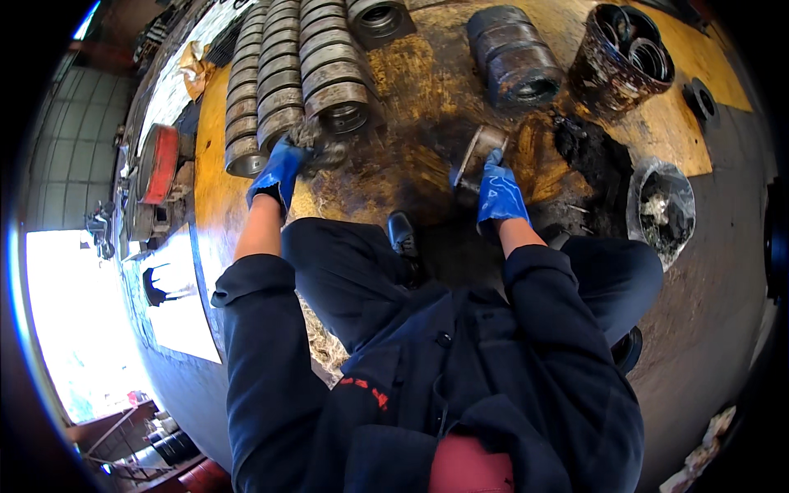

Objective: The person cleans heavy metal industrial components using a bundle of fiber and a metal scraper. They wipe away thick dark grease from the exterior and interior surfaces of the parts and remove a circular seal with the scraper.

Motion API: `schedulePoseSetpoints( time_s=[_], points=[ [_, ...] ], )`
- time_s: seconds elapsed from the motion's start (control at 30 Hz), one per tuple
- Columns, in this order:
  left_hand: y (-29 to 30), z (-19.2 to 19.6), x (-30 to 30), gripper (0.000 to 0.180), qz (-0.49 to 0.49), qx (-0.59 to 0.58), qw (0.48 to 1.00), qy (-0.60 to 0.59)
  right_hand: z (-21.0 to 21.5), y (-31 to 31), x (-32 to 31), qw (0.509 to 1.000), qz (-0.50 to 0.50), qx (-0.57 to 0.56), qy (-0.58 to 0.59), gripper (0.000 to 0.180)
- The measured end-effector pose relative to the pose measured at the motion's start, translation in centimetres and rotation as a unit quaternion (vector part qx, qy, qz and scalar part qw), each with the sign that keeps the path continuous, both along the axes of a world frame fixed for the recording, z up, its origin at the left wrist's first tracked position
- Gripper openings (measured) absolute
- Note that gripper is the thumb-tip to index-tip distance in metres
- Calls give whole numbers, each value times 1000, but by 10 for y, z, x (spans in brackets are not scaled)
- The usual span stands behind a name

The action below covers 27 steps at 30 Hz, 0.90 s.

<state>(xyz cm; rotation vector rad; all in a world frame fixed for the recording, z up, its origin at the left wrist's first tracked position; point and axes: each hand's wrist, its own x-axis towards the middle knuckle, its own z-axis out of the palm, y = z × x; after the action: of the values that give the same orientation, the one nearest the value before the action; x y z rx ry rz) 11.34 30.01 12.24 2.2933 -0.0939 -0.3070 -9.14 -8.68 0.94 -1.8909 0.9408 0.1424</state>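
Note:
My left hand [278, 172], in a blue glove, grips a grey rag [320, 146] and presses it near the front end of the rows of stacked metal rings [279, 74]. My right hand [499, 193], also in a blue glove, holds a short metal ring [475, 156] tilted on its edge on the oily yellow board [411, 90]. Both forearms in dark sleeves come up from the lower edge. I crouch over the board, one black shoe [403, 234] between my hands.
A dark greasy cylinder [514, 53] lies behind the ring. A rusty bucket with rings inside [620, 53] stands at the back right. A clear bag of dirty waste [662, 205] sits right. A red disc-shaped part [160, 160] and machine pieces stand left.

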Motion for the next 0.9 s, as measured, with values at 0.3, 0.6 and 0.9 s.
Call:
schedulePoseSetpoints(
  time_s=[0.3,0.6,0.9],
  points=[
    [33,46,-16,55,61,197,978,-42,12,-9,4,998,30,-46,43,67],
    [-112,50,-30,21,-82,-13,993,85,16,-14,-9,999,23,26,20,66],
    [-238,-106,-97,44,-52,-30,998,19,-79,-14,19,902,-153,398,-65,52]
  ],
)
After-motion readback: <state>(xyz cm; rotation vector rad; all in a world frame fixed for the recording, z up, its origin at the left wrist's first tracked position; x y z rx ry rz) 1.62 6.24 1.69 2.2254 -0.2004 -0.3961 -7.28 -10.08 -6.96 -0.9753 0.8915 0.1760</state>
